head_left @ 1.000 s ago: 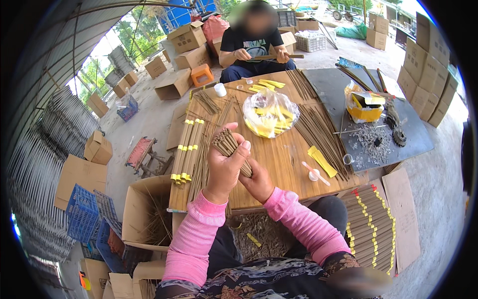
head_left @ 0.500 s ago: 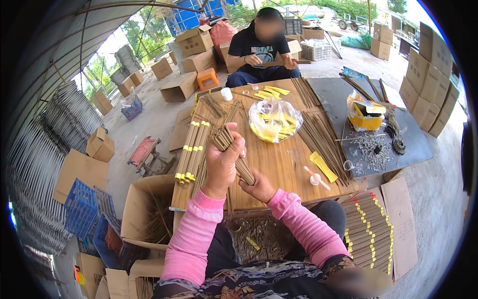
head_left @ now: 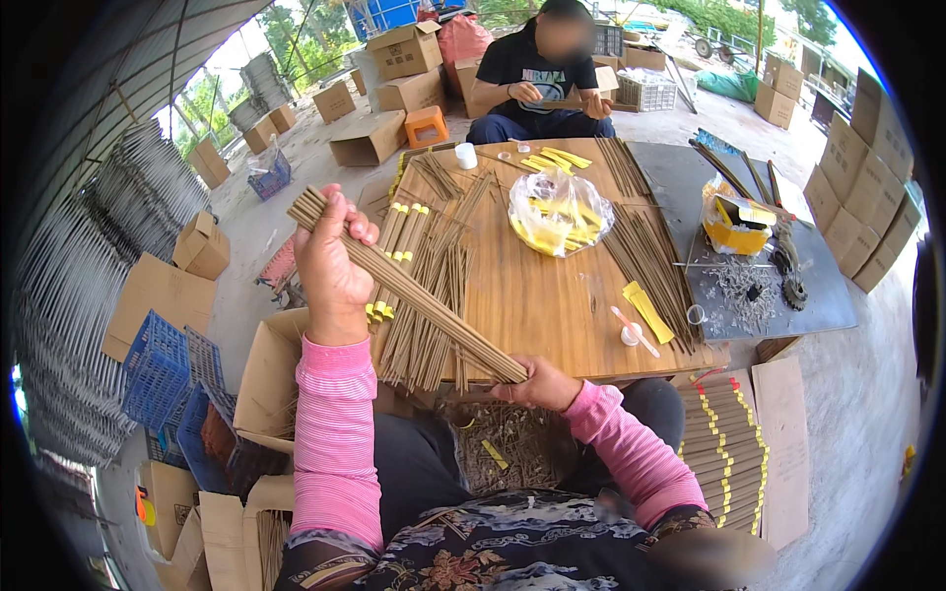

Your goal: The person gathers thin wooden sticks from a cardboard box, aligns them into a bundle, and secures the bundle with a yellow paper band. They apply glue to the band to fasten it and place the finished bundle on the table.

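A bundle of thin brown sticks (head_left: 424, 297), looking like incense, slants from upper left to lower right above the table's near edge. My left hand (head_left: 335, 248) is wrapped round its upper end, and my right hand (head_left: 540, 382) grips the lower end. Beneath the bundle many loose sticks (head_left: 426, 340) lie on the wooden table (head_left: 527, 325). Behind the left hand are finished-looking bundles with yellow bands (head_left: 404, 231), partly hidden. A clear plastic bag (head_left: 560, 212) with yellow paper strips sits mid-table. Farther right lie more loose sticks (head_left: 650, 266) and yellow strips (head_left: 646, 311).
Opposite me a person (head_left: 542, 74) holds sticks. A dark board (head_left: 788, 286) at the right bears a yellow box (head_left: 737, 231) and shredded scraps. Below right, banded bundles (head_left: 724, 448) lie on cardboard. An open carton (head_left: 266, 384) and blue crates (head_left: 156, 369) stand left.
The stick bundle has swung from pointing toward me to lying crosswise. My left hand moved left and up, my right hand slightly right and down. The view shifted a little.
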`<state>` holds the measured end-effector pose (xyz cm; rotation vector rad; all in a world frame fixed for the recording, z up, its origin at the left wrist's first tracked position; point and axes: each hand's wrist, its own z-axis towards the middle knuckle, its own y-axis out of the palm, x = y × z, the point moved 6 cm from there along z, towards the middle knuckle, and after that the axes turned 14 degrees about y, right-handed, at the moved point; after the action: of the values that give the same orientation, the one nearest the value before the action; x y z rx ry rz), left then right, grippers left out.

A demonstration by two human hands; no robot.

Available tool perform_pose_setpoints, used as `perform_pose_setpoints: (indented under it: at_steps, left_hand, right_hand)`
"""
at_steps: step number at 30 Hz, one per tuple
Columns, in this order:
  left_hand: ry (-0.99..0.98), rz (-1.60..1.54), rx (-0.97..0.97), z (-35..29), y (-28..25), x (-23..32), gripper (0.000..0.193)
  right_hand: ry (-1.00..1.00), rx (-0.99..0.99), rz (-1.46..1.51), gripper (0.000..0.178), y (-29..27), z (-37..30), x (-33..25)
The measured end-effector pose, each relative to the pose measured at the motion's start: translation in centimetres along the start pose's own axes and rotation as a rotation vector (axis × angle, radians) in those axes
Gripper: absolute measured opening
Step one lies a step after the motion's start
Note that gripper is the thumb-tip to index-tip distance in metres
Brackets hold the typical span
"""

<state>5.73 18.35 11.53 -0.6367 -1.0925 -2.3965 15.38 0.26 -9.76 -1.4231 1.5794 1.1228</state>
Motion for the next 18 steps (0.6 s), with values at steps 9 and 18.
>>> perform_pose_setpoints:
  at_steps: [9,18]
  left_hand:
    - [0.097,-0.098,0.085,1.6,-6.3,5.7,0.013]
    - [-0.045,-0.51,0.064,0.2,-7.9,11.5,0.019]
  right_hand:
    - [0.164,0.189,0.034,0.02,-2.0,-0.3,6.6]
    - [0.276,-0.239,-0.877,0.027,3.5,7.8,3.8]
